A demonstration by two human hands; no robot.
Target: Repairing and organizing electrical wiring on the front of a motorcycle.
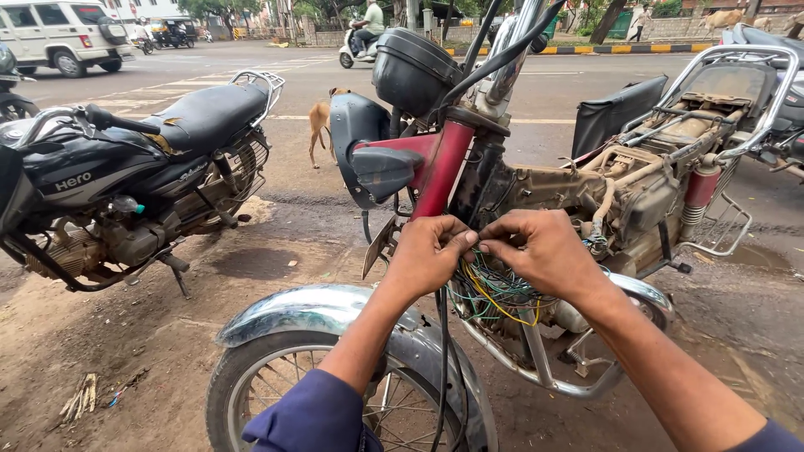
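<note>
A stripped red motorcycle (442, 163) stands in front of me, its seat and tank off and its frame bare. A tangle of green, yellow and black wires (494, 295) hangs below the steering head. My left hand (429, 253) and my right hand (543, 249) meet just above that bundle, fingertips pinched together on a thin wire between them. The chrome front mudguard (310, 310) and the spoked front wheel (394, 410) lie below my forearms. The black headlight housing (410, 71) tilts above.
A black motorcycle (126, 167) is parked to the left on the dirt. A brown dog (321, 121) stands behind it at the road edge. A white car (63, 33), a scooter rider (364, 33) and another parked bike (779, 50) are farther off.
</note>
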